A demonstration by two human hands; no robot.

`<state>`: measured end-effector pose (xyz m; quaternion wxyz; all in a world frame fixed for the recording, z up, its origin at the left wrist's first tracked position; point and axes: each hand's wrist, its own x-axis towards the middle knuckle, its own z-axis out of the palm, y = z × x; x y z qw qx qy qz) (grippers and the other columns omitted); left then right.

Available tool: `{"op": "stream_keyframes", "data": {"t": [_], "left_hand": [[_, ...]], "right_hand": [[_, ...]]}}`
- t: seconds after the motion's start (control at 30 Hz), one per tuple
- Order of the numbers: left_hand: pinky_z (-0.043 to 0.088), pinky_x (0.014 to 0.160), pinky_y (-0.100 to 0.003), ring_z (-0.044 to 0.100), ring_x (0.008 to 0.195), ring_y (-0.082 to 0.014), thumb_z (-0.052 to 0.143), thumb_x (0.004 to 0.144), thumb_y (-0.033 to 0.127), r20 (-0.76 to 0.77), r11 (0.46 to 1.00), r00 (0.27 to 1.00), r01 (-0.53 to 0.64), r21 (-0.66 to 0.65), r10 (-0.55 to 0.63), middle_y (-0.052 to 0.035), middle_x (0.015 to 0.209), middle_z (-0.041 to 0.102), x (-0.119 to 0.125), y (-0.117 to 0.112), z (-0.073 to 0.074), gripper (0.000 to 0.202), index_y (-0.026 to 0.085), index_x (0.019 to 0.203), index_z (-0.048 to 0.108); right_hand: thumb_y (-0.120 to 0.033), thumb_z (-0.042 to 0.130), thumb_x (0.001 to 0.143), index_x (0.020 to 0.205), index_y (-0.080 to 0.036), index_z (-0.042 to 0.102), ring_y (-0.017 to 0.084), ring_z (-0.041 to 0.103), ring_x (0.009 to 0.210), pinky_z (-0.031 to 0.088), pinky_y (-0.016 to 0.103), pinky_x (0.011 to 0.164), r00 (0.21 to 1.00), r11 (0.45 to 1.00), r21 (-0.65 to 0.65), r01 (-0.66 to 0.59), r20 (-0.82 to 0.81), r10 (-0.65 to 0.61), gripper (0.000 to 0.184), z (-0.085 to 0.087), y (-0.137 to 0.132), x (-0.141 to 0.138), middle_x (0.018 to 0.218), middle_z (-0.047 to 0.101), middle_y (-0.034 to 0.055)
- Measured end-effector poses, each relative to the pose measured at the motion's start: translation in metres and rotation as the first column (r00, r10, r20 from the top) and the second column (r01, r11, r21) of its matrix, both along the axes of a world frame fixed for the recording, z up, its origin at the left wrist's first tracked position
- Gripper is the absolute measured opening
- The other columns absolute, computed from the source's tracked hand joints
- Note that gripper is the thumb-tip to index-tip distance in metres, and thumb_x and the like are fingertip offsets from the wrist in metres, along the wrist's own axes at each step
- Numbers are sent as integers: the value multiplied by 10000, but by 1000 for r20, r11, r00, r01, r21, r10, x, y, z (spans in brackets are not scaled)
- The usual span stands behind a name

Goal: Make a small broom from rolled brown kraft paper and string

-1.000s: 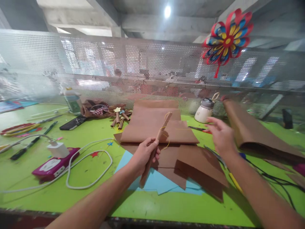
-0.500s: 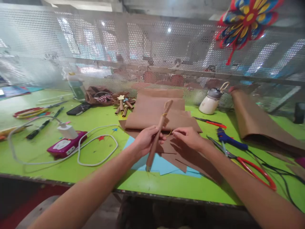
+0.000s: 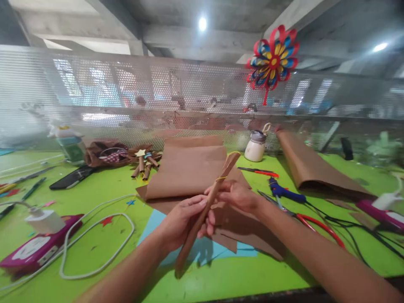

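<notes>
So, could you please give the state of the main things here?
Brown paper tube: rolled, tilted, yellow thread around it
Left hand: holding the tube
Right hand: at the tube, grip unclear
White jar: upright, lidded
Glue gun: lying down
Red-handled scissors: lying flat
White plug: in purple power strip
Ceiling lights: lit

The one camera is head-worn, facing forward and slightly down across the table [image 3: 221, 280]. It looks from close behind the left hand [image 3: 186, 219] and right hand [image 3: 241, 196], low in the middle, and takes in the mesh screen [image 3: 195, 90] beyond and the ceiling [image 3: 176, 23] above.
</notes>
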<state>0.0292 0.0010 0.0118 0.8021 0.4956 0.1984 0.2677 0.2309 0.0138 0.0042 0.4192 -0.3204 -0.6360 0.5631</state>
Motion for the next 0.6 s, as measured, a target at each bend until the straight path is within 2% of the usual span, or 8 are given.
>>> {"op": "stream_keyframes", "data": {"t": [0.03,0.1,0.2,0.3,0.37,0.43,0.53,0.6], "left_hand": [[340,388,-171,583,500,-120,529,864,335,-10,999,999,37,-8,-37,-58,701,616,-1,-1,1,237,139,995,553],[294,359,-164,539,440,-97,517,870,333,-34,993,993,112,-19,-113,-46,661,600,-4,-2,2,245,135,1005,568],[250,350,-160,497,414,-73,503,878,330,-87,980,976,197,-37,-200,-43,637,580,-6,-2,1,272,113,1014,595],[247,359,-163,491,429,-69,498,878,331,-140,973,963,225,-47,-229,-48,649,576,-6,0,-1,302,96,1032,607],[247,361,-166,492,436,-71,511,869,336,-150,972,960,232,-41,-236,-50,661,578,-6,2,-2,306,95,1029,611],[246,364,-168,488,437,-71,533,857,352,-157,980,967,197,-36,-201,-46,659,579,-5,5,-4,313,99,1022,611],[268,386,-162,477,445,-66,581,831,367,-151,997,986,65,-45,-71,-27,641,572,-3,9,-7,291,114,975,601],[307,416,-159,489,468,-66,608,816,359,-121,999,993,-21,-35,17,-16,647,567,-2,10,-8,257,131,934,582]], "right_hand": [[-401,692,713,890,-167,707,165,624,802,488,321,788,999,1000,11,-10,31,10,294,1,0,1,828,687,44],[-469,661,723,812,-152,714,164,617,752,494,303,728,997,998,45,46,65,-49,334,8,4,7,770,679,45],[-463,639,753,878,-153,713,127,583,633,483,263,623,986,983,86,160,43,-164,342,28,15,27,689,649,23],[-406,640,774,920,-176,710,126,599,696,488,292,738,960,942,189,278,-100,-263,281,56,21,53,683,630,3],[-385,656,763,901,-180,712,137,607,720,489,329,778,942,912,235,335,-114,-316,254,72,17,70,718,639,13],[-371,656,764,897,-182,712,150,610,752,488,350,793,906,857,295,423,-119,-406,237,82,7,82,771,650,30],[-372,616,796,899,-191,704,172,614,823,489,359,803,816,745,335,577,-201,-541,226,77,-11,94,868,658,55],[-369,595,808,911,-187,696,189,614,874,500,351,787,764,719,263,643,-277,-582,232,61,-19,98,923,659,71]]}}
